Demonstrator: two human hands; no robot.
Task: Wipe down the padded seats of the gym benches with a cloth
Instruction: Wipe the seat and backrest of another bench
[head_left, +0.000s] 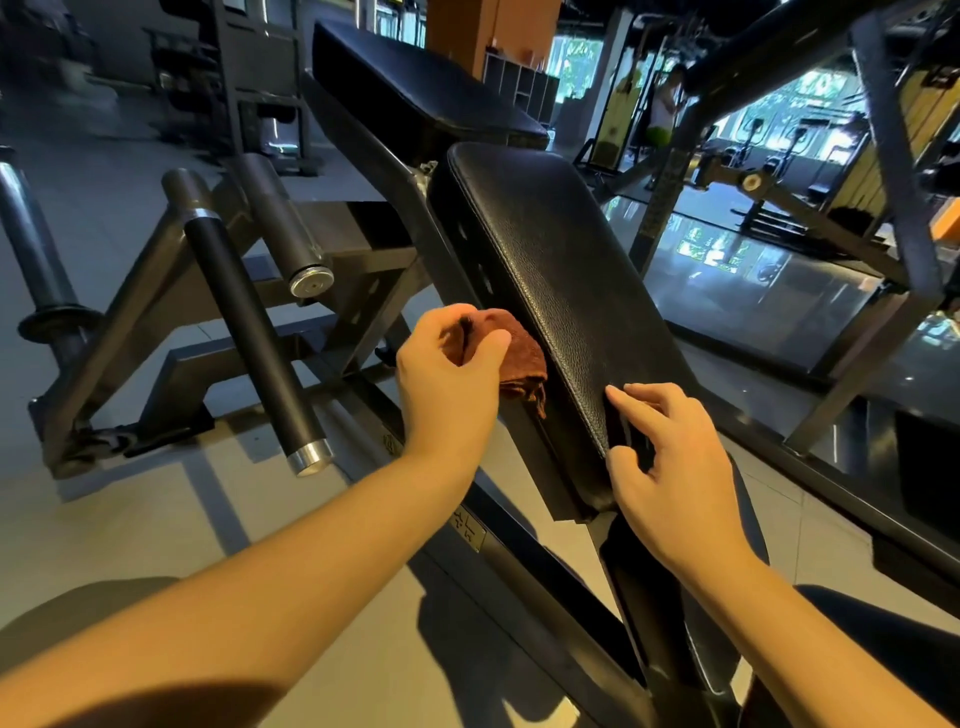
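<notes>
Where the two bare forearms reach in from the near edge, the right hand (670, 467) rests on the near end of the black padded seat (561, 270), its fingers (649, 400) loosely bent and spread, tips touching the leather and holding nothing. Just to its left, the left hand (447, 364) has its fingers curled round a bunched reddish-brown cloth (524, 358), pressing it against the seat's left side edge. The seat tilts up and away on a dark steel frame (519, 561) standing on the pale floor (156, 509). A black roller bar (244, 322) slants to the left. Beyond the seat lies a second black pad (415, 88), and far right a blurred person (662, 111) stands among machines.
</notes>
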